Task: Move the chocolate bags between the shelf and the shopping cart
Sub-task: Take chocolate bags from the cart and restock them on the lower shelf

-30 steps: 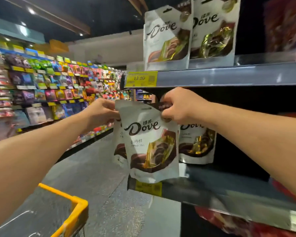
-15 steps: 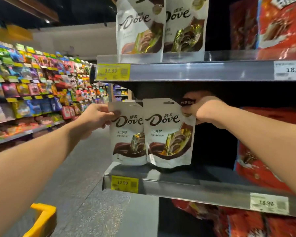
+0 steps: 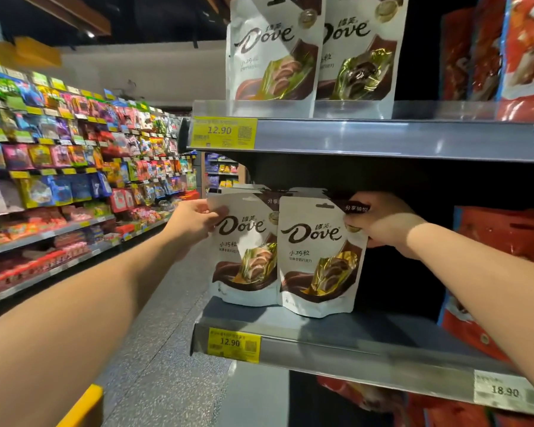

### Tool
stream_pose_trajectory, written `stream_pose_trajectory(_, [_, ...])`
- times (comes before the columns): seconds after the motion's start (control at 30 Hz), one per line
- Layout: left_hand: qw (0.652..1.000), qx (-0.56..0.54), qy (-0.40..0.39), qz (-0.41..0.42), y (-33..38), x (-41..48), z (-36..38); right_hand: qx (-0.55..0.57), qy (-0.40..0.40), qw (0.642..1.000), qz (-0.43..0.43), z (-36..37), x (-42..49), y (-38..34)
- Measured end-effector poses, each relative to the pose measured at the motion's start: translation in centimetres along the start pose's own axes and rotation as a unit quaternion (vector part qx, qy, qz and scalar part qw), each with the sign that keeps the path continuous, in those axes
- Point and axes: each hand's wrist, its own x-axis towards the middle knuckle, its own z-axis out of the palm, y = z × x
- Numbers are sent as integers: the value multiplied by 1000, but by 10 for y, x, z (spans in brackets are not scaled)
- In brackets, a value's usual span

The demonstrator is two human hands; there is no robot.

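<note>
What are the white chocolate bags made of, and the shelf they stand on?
The white Dove bags look like thin plastic film, smooth and faintly glossy; they crease and catch light. The shelf looks like grey metal with a dull sheen; its front strip reflects light, perhaps clear plastic.

The two white-and-brown Dove chocolate pouches (image 3: 319,257) looked like smooth film with a soft sheen. The grey metal shelf ledge (image 3: 367,352) gleamed dully; the speckled grey floor (image 3: 167,349) looked matt and stone-like.
</note>
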Motion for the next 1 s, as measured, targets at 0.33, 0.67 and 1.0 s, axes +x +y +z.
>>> stream_pose_trajectory(0.33, [999, -16, -32, -33, -3, 9, 8, 83, -13, 995, 49, -2, -1, -2])
stream_pose_trajectory(0.67, [998, -7, -51, -23, -1, 5, 0, 89, -54, 994, 44, -2, 6, -2])
stream_pose_trajectory(1.0, [999, -2, -36, -25, -5, 2, 0, 117, -32, 992, 30, 6, 9, 4])
